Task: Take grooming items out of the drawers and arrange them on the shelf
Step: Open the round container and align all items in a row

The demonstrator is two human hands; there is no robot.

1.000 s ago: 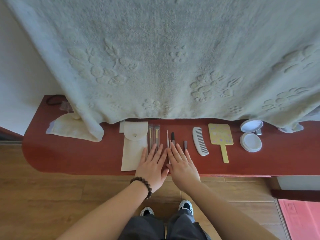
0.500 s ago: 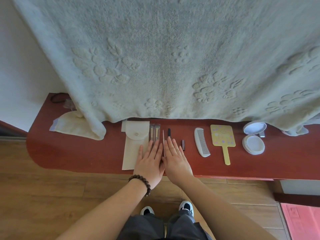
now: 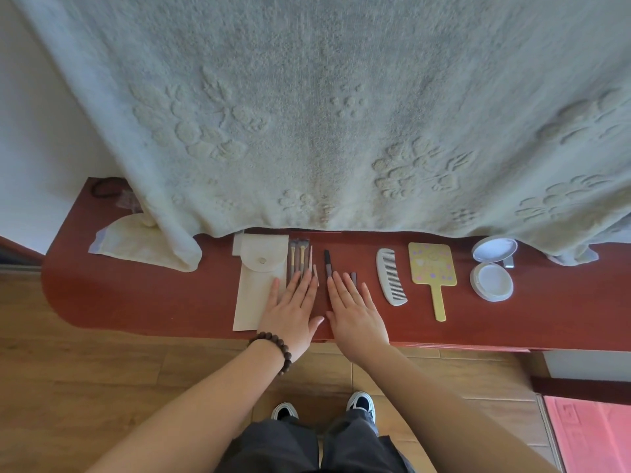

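On the red wooden shelf (image 3: 136,302) lies a row of grooming items. A cream pouch (image 3: 259,268) is at the left, then several small makeup brushes (image 3: 298,256), a dark pencil (image 3: 327,262), a white comb (image 3: 391,276), a yellow hand mirror (image 3: 432,264) and an open white compact (image 3: 491,268). My left hand (image 3: 293,308) lies flat, fingers straight, over the lower ends of the brushes and the pouch's edge. My right hand (image 3: 355,312) lies flat beside it, covering the lower part of the pencil and a short dark stick (image 3: 354,277).
A large cream embossed towel (image 3: 324,114) hangs over the back of the shelf, hiding what is behind. A cream cloth (image 3: 129,244) and a dark hair tie (image 3: 106,187) lie at the shelf's left end. Wooden floor and my shoes are below; a pink mat (image 3: 590,435) is at right.
My two hands, pressed side by side before, have slid apart; a gap has opened between them, with the brushes under the left and the pencil under the right.
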